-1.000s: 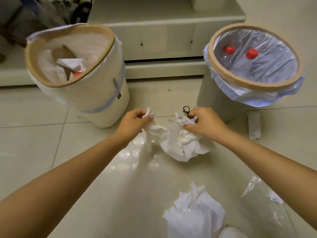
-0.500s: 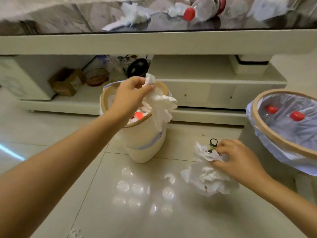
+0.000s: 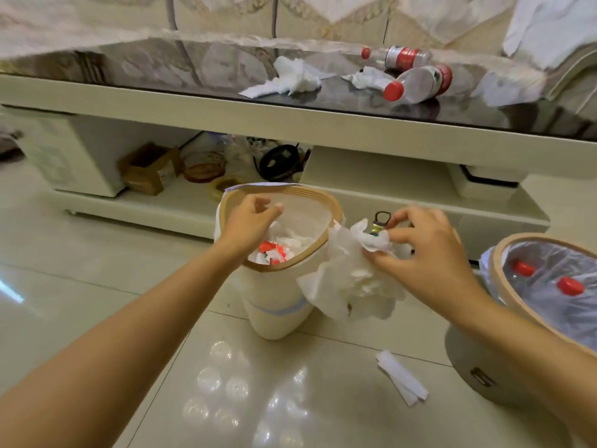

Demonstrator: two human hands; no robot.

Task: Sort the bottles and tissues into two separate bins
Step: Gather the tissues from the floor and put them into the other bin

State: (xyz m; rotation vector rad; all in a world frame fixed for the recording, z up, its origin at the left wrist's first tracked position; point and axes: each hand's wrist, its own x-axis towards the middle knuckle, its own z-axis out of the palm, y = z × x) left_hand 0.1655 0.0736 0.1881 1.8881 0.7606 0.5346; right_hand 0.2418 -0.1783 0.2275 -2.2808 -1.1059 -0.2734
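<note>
My left hand [image 3: 250, 221] hovers over the mouth of the white tissue bin [image 3: 277, 318], fingers loosely curled and holding nothing. Crumpled tissues and red scraps lie inside that bin. My right hand [image 3: 426, 253] pinches a big wad of white tissue [image 3: 349, 286] in the air just right of the bin's rim; a small metal clip sticks up beside my fingers. The bottle bin [image 3: 478, 376] at the right edge holds bottles with red caps [image 3: 570, 285]. Two bottles [image 3: 420, 80] and loose tissues [image 3: 290, 79] lie on the dark tabletop.
A low white table [image 3: 290, 121] with a glossy dark top spans the back; its lower shelf holds a cardboard box [image 3: 148, 168] and a black round object [image 3: 279, 161]. A folded white paper strip [image 3: 400, 376] lies on the tiled floor.
My left hand let go of its tissue over the left bin and is now empty. My right hand lifted its tissue wad off the floor up beside the bin rim. The view tilted upward.
</note>
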